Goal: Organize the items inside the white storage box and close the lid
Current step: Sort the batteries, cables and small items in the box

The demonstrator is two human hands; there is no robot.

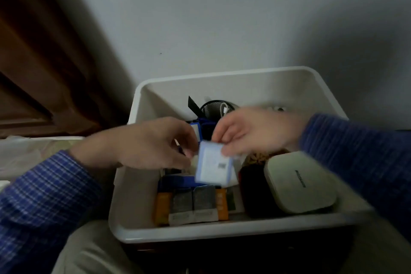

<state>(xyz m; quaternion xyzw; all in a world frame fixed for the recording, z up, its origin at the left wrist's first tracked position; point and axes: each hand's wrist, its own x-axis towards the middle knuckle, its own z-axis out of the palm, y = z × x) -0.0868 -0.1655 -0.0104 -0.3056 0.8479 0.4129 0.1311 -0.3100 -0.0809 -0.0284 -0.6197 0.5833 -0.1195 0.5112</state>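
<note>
Packet (212,163) pinched at top edge by right hand (251,133), long axis hanging downward. Left hand (144,147) half-closed just beside, contact unclear. Box (222,232) directly below.

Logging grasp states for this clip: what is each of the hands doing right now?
Left hand: fingers curled beside the small blue-edged box; grip cannot be told through blur.
Right hand: closed, pinching that box's top edge.
</note>
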